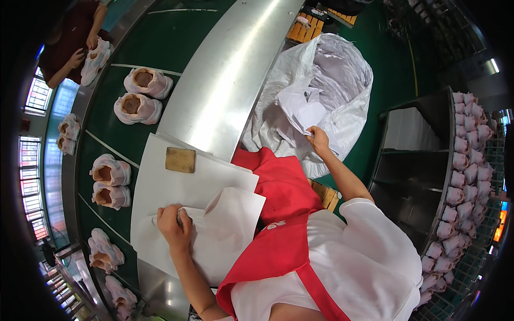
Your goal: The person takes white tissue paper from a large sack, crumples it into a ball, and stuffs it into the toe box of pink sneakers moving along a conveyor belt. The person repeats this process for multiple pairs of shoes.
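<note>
My right hand (pixel 319 140) reaches out to the right and pinches the edge of a crumpled white paper sheet (pixel 302 109) at the mouth of a big white woven sack (pixel 357 69). My left hand (pixel 174 226) is closed in a fist on a stack of white sheets (pixel 147 187) on the bench. A small greyish thing shows by its thumb, too hidden to name. Beside that hand a thin white paper (pixel 227 214) lies loosely rumpled on the stack. A worn yellowish-brown block (pixel 180 160) rests near the far edge of the stack.
A green conveyor belt (pixel 155 40) carries pairs of pale pink shoes (pixel 111 182) at left. A co-worker (pixel 69 43) across it handles another shoe. A steel bench top (pixel 214 69) runs beyond the stack. At right stand a dark shelf cart (pixel 407 171) and a rack of many shoes (pixel 460 176).
</note>
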`<state>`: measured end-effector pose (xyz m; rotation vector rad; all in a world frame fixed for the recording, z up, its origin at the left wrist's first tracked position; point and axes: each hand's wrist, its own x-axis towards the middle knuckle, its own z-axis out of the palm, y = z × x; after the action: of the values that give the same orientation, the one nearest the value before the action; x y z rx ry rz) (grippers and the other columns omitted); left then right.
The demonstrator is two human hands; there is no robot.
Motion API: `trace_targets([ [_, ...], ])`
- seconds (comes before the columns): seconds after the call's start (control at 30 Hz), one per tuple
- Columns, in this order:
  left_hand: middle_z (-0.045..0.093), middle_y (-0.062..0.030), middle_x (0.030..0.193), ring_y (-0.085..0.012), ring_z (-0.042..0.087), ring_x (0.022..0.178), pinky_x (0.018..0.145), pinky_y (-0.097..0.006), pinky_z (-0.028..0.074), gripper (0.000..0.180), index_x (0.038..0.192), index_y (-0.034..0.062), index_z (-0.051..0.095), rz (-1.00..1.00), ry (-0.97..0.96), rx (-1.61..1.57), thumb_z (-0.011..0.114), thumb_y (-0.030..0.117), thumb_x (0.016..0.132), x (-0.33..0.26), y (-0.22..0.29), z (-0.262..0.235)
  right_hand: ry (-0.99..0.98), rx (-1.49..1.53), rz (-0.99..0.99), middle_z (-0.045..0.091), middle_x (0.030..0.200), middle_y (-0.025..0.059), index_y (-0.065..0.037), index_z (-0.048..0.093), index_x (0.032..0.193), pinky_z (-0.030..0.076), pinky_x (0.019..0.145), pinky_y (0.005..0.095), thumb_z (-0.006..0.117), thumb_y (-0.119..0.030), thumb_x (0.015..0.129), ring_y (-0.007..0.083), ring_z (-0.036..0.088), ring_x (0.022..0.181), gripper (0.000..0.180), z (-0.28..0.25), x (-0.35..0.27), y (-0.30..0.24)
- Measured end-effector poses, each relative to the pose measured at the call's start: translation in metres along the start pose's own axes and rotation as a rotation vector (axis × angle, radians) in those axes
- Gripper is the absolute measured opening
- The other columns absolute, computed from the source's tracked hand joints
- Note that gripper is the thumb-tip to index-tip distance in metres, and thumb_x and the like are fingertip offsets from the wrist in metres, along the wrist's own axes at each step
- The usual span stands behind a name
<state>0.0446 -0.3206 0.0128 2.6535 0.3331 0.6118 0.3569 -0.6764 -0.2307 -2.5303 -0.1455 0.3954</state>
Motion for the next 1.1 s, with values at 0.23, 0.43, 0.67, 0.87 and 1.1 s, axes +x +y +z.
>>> trace_targets([
  [0.23, 0.05, -0.0087, 0.062, -0.0259, 0.043, 0.053, 0.058, -0.035, 0.035, 0.001, 0.074, 0.001, 0.055, -0.017, -0.017, 0.013, 0.054, 0.002, 0.074, -0.006, -0.002, 0.0, 0.384, -0.226, -0.222, 0.062, 0.082, 0.0177, -0.007, 0.056, 0.098, 0.045, 0.065, 0.045, 0.05, -0.016, 0.084, 0.0372, 0.059, 0.076, 0.018, -0.026, -0.003, 0.004],
  [0.43, 0.05, -0.0075, 0.061, -0.0247, 0.043, 0.052, 0.057, -0.034, 0.036, 0.006, 0.072, 0.0035, 0.053, 0.045, 0.012, 0.0, 0.058, 0.001, 0.069, -0.006, 0.003, -0.012, 0.305, 0.399, -0.36, 0.063, 0.076, 0.0089, 0.003, 0.056, 0.096, 0.045, 0.063, 0.0375, 0.052, -0.019, 0.086, 0.02, 0.06, 0.07, 0.024, -0.135, 0.049, -0.083],
  [0.67, 0.058, -0.0097, 0.092, -0.0243, 0.056, 0.073, 0.063, -0.034, 0.042, 0.018, 0.067, 0.0078, 0.045, 0.396, 0.189, 0.171, 0.058, 0.017, 0.074, 0.015, 0.06, -0.056, -0.51, 0.306, -0.947, 0.065, 0.091, 0.0141, 0.005, 0.057, 0.107, 0.045, 0.076, 0.0292, 0.06, -0.021, 0.082, 0.017, 0.058, 0.08, 0.036, -0.155, -0.093, -0.384],
  [0.87, 0.061, -0.012, 0.095, -0.0256, 0.058, 0.074, 0.063, -0.036, 0.043, 0.02, 0.076, 0.0053, 0.051, 0.082, 0.458, 0.238, 0.064, 0.021, 0.076, -0.01, 0.059, -0.097, -1.449, -0.016, -1.243, 0.063, 0.081, 0.0117, 0.004, 0.061, 0.098, 0.046, 0.073, 0.0286, 0.064, -0.019, 0.079, 0.0147, 0.058, 0.074, 0.03, -0.101, -0.196, -0.475],
  [1.1, 0.056, -0.0062, 0.062, -0.0224, 0.047, 0.051, 0.057, -0.033, 0.034, 0.02, 0.07, 0.0046, 0.057, -0.253, 0.609, 0.443, 0.071, 0.017, 0.071, -0.037, 0.049, -0.139, -1.059, 0.429, -1.336, 0.06, 0.11, 0.0097, 0.0, 0.054, 0.116, 0.045, 0.087, 0.0282, 0.055, -0.012, 0.088, 0.0159, 0.057, 0.099, 0.03, -0.107, -0.184, -0.512],
])
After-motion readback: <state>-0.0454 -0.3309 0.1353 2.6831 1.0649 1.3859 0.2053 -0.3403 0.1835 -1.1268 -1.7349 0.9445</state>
